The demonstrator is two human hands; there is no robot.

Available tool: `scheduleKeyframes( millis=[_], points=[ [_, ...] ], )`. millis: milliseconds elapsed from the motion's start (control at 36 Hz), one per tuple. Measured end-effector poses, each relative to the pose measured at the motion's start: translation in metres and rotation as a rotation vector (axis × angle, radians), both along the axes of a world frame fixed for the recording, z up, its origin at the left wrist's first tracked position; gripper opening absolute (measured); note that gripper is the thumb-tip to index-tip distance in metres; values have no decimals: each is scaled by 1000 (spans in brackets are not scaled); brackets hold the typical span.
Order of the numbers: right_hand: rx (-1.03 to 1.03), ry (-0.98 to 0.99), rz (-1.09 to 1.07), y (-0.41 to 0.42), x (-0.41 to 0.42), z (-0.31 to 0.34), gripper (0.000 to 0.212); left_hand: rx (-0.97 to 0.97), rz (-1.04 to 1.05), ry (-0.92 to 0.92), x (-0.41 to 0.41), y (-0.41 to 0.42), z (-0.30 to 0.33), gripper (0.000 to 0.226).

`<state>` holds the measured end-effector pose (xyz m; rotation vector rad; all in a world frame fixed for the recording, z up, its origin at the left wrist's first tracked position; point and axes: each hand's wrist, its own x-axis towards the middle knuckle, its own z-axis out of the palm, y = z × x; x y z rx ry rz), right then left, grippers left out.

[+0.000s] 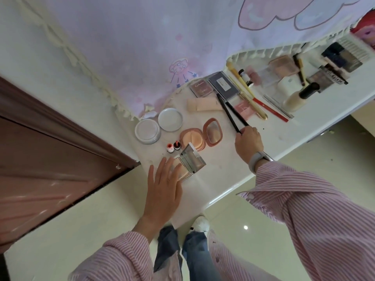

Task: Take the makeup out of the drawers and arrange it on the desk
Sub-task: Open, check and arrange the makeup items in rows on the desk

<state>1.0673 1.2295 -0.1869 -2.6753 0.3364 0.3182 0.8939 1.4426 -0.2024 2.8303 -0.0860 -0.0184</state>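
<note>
Nearest, the left hand (164, 191) hovers flat, fingers straight, over a clear-lidded compact (187, 163) on the table (227, 175). Right hand (248, 141) pinches two black pencils (231, 114) by their ends: light, stiff, probably slippery; grip mid-shaft.

Materials and finishes at the white surface

The surface (221, 169) is seen as glossy and smooth, as are the floor tiles (253, 218) at lower centre. Thin matt cloth (125, 47) with a tufted fringe is hung at the top. Glossy plastic is shown by the peach compact (203, 136); the door (46, 159) at left looks like dark wood. The sleeve (304, 199) is striped woven cloth.
</note>
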Motion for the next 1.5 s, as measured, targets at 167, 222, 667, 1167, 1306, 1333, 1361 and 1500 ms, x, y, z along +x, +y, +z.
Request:
scheduleKeyframes(
  millis=[167, 222, 667, 1167, 1306, 1333, 1361, 1500],
  points=[
    [477, -107, -186, -15, -28, 24, 15, -176, 104, -180, 3, -9, 24, 36],
    [569, -162, -197, -21, -43, 35, 10, -214, 107, -236, 4, -12, 31, 37],
    [195, -4, 620, -44, -167, 49, 21, 74, -147, -370, -29, -40, 53, 34],
    [-19, -179, 1088, -3, -146, 46, 20, -43, -206, -118, -42, -16, 38, 26],
    [21, -103, 1121, -5, -142, 40, 17, -69, -199, -114, -44, -14, 32, 22],
    [10, -80, 1127, -5, -141, 38, 27, -60, -199, -131, -44, -13, 32, 22],
    [4, -75, 1138, -4, -139, 38, 34, -43, -199, -149, -44, -12, 32, 21],
    [6, -60, 1171, 1, -136, 41, 29, 38, -224, -237, -43, -4, 31, 21]
  ],
)
